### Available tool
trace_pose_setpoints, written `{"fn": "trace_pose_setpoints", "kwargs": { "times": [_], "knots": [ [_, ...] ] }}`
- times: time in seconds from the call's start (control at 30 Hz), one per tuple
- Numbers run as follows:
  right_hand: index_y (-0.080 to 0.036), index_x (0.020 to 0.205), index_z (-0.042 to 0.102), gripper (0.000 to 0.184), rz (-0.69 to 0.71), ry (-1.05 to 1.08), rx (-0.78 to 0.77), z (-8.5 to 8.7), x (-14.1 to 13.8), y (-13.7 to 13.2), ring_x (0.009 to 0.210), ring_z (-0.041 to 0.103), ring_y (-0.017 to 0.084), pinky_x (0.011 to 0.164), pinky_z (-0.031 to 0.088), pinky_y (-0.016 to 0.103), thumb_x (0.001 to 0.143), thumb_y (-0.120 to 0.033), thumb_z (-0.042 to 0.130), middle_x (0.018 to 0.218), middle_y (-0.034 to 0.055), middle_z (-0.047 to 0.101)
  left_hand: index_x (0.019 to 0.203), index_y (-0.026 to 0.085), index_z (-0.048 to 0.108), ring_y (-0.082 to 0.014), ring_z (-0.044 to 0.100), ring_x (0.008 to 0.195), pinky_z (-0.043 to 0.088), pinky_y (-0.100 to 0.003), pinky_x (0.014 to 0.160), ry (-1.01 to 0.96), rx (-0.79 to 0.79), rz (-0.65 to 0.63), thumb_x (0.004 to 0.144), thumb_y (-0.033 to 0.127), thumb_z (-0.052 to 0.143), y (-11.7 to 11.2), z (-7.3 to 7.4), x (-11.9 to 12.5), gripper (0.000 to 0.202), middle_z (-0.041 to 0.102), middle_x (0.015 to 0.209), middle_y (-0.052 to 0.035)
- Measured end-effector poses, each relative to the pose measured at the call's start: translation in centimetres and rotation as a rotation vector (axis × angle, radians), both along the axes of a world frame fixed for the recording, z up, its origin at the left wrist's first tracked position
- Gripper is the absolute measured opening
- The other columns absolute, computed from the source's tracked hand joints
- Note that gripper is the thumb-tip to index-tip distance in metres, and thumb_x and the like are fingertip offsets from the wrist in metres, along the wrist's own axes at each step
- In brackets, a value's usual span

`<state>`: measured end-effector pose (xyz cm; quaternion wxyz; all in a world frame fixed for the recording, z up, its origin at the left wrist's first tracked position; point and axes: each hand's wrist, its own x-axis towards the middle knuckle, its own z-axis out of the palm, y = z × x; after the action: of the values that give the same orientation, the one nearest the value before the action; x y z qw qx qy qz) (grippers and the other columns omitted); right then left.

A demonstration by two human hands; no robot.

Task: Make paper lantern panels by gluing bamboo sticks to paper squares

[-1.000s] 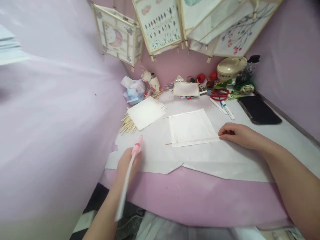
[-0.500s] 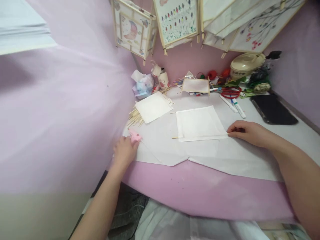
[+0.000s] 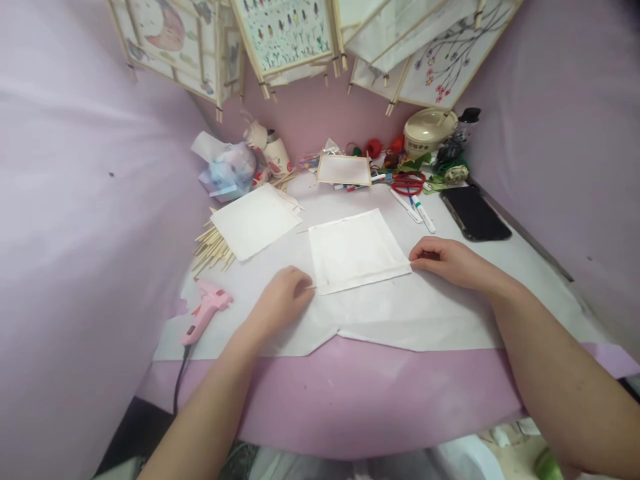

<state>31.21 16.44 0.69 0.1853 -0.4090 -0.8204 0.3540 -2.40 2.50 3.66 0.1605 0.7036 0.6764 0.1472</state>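
On the white-covered table [image 3: 373,319] lie a paper panel [image 3: 356,253], pink glue gun [image 3: 207,309] and black phone [image 3: 476,213].

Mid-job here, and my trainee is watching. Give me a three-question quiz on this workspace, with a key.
1. True or false: the pink glue gun lies apart from the left hand.

2. What is at the fingertips of the right hand?
A) red scissors
B) a corner of the white paper panel
C) the cream lidded tub

3. Fill in: the black phone lies to the person's ____ of the panel.

Key: 1 true; 2 B; 3 right.
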Motion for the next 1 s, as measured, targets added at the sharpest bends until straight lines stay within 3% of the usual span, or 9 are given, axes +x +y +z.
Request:
{"fn": "trace_pose_setpoints", "kwargs": {
  "times": [0.17, 0.27, 0.37, 0.47, 0.53, 0.6, 0.8, 1.0],
  "knots": [
    [-0.024, 0.083, 0.066, 0.017, -0.070, 0.086, 0.000, 1.1, -0.3, 0.0, 0.082, 0.059, 0.019, 0.074, 0.045, 0.032, 0.084, -0.039, 0.060, 0.089, 0.0024, 0.066, 0.086, 0.021, 0.065, -0.0209, 0.057, 0.089, 0.045, -0.035, 0.080, -0.082, 0.014, 0.005, 0.093, 0.026, 0.051, -0.1, -0.6, 0.0, 0.016, 0.062, 0.090, -0.0033],
    [-0.024, 0.095, 0.066, 0.017, -0.305, 0.148, 0.110, 0.8, -0.3, -1.1, 0.086, 0.061, 0.020, 0.075, 0.046, 0.033, 0.087, -0.037, 0.057, 0.096, 0.0040, 0.069, 0.082, 0.021, 0.062, -0.0208, 0.055, 0.087, 0.043, -0.035, 0.078, -0.113, 0.079, 0.033, 0.092, 0.024, 0.051, -0.2, -0.7, 0.2, 0.015, 0.060, 0.085, -0.0027],
    [-0.023, 0.096, 0.065, 0.017, -0.528, 0.128, 0.362, -0.2, -0.8, -4.3, 0.088, 0.062, 0.021, 0.077, 0.048, 0.036, 0.092, -0.033, 0.052, 0.096, 0.0054, 0.068, 0.080, 0.021, 0.060, -0.0205, 0.054, 0.084, 0.043, -0.034, 0.076, -0.147, 0.098, 0.042, 0.091, 0.021, 0.050, -0.5, -0.6, 0.4, 0.015, 0.058, 0.082, -0.0023],
    [-0.021, 0.103, 0.063, 0.016, -0.292, 0.013, 0.566, -1.4, -2.7, -8.6, 0.098, 0.061, 0.025, 0.088, 0.047, 0.043, 0.094, -0.027, 0.051, 0.101, 0.0077, 0.069, 0.080, 0.021, 0.060, -0.0207, 0.054, 0.084, 0.042, -0.035, 0.075, -0.165, 0.103, 0.041, 0.092, 0.021, 0.048, -1.0, -0.4, 0.5, 0.016, 0.058, 0.082, -0.0023],
    [-0.019, 0.121, 0.057, 0.028, -0.116, -0.055, 0.599, -1.6, -4.5, -10.9, 0.110, 0.057, 0.026, 0.098, 0.044, 0.047, 0.094, -0.024, 0.053, 0.118, 0.0105, 0.065, 0.081, 0.022, 0.060, -0.0208, 0.054, 0.084, 0.042, -0.035, 0.074, -0.171, 0.111, 0.036, 0.092, 0.022, 0.047, -1.3, -0.2, 0.6, 0.017, 0.058, 0.082, -0.0024],
    [-0.018, 0.131, 0.049, 0.038, -0.038, -0.094, 0.617, -1.4, -6.3, -12.1, 0.117, 0.054, 0.028, 0.104, 0.040, 0.051, 0.094, -0.023, 0.052, 0.126, 0.0124, 0.060, 0.080, 0.022, 0.060, -0.0209, 0.054, 0.083, 0.042, -0.035, 0.074, -0.178, 0.116, 0.024, 0.092, 0.023, 0.047, -1.6, -0.2, 0.8, 0.017, 0.058, 0.082, -0.0026],
    [-0.022, 0.123, 0.055, 0.030, -0.057, -0.125, 0.586, -0.4, -8.0, -12.1, 0.099, 0.057, 0.031, 0.086, 0.050, 0.052, 0.094, -0.027, 0.050, 0.106, 0.0131, 0.062, 0.078, 0.021, 0.059, -0.0213, 0.054, 0.082, 0.044, -0.036, 0.073, -0.186, 0.101, 0.005, 0.092, 0.022, 0.046, -2.1, -0.1, 1.4, 0.019, 0.058, 0.081, -0.0033],
    [-0.024, 0.141, 0.041, 0.049, -0.059, -0.037, 0.714, -1.4, -7.5, -12.3, 0.116, 0.052, 0.031, 0.098, 0.046, 0.054, 0.093, -0.020, 0.051, 0.125, 0.0149, 0.056, 0.075, 0.021, 0.057, -0.0212, 0.053, 0.082, 0.043, -0.036, 0.072, -0.183, 0.069, 0.009, 0.091, 0.020, 0.046, -2.2, -0.4, 1.7, 0.019, 0.058, 0.081, -0.0032]
  ]
}}
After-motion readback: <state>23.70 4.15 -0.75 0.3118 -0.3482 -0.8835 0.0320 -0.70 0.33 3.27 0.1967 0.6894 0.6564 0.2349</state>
